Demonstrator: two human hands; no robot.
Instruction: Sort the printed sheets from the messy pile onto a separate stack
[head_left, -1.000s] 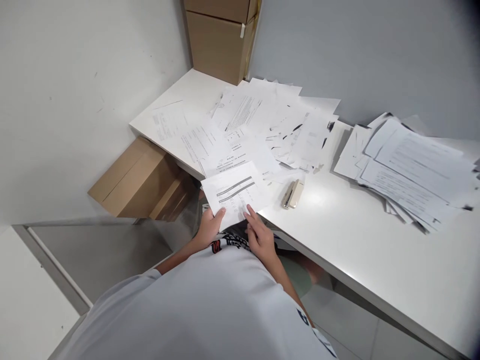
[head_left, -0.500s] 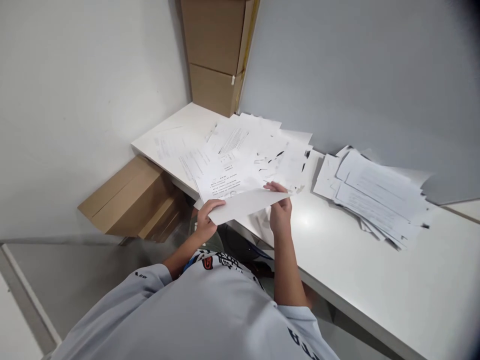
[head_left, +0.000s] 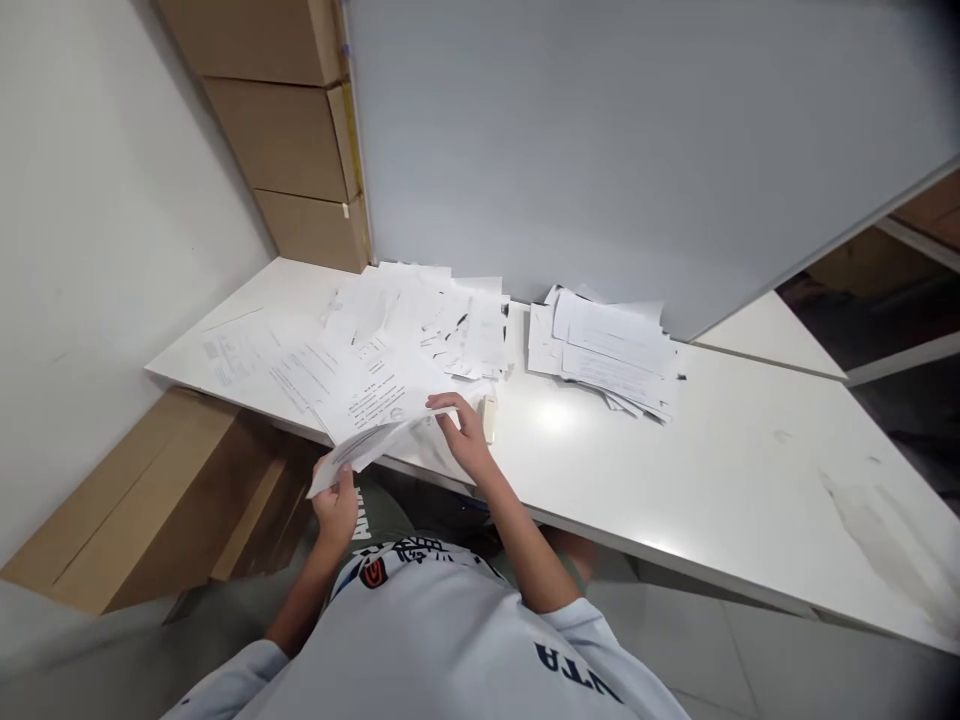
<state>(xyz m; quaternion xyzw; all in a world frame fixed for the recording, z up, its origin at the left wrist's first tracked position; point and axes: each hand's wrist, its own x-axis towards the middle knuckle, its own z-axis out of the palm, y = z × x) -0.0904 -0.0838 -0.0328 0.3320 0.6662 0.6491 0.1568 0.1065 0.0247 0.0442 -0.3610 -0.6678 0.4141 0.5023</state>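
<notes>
The left hand (head_left: 336, 508) pinches a curling white printed paper sheet (head_left: 367, 440) just above the front edge of the white counter (head_left: 720, 470); the right hand (head_left: 465, 435) curls against its far side. Loose white sheets (head_left: 390, 330) overlap toward the back-left corner, and a rough white paper stack (head_left: 607, 350) lies apart along the back edge.

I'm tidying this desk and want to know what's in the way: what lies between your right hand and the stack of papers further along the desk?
In the head view, a beige stapler lies just beyond the right hand, partly behind its fingers. Past it, white desktop runs to the paper stack.
</notes>
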